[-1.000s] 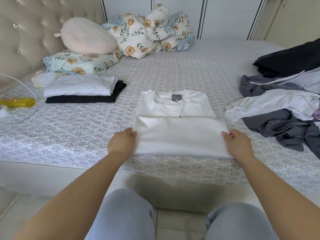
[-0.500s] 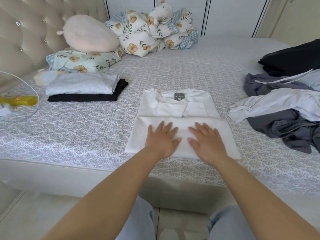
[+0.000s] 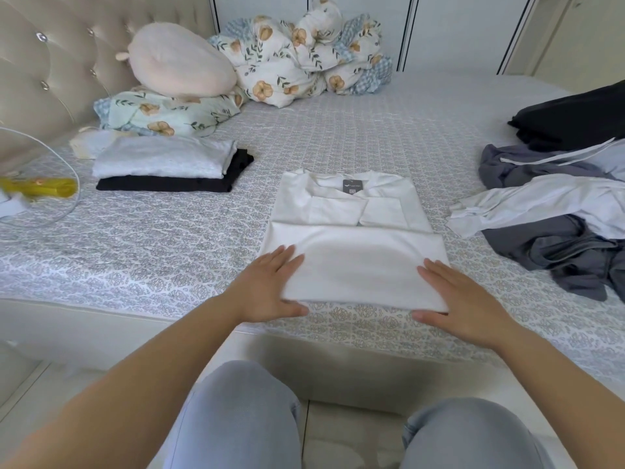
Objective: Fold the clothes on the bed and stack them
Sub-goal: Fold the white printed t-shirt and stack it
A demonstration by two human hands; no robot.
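Observation:
A white shirt (image 3: 355,262) lies half-folded on the bed (image 3: 338,137) in front of me, its grey neck label facing up at the far end. My left hand (image 3: 267,289) rests flat on the shirt's near left corner, fingers straight and thumb along the near edge. Across from it, my right hand (image 3: 463,299) lies the same way on the near right corner. At the left, a folded white garment (image 3: 162,159) sits on a folded black one (image 3: 162,184). Several unfolded grey, white and black clothes (image 3: 558,231) are heaped at the right.
Floral pillows (image 3: 162,113), a pink cushion (image 3: 179,62) and a bundled floral quilt (image 3: 297,62) line the headboard side. A yellow object inside a wire ring (image 3: 40,187) sits at the far left. The bed's near edge (image 3: 135,316) runs just below the shirt, above my knees.
My hands slid apart from the middle of the folded shirt to its two near corners. The view has shifted slightly.

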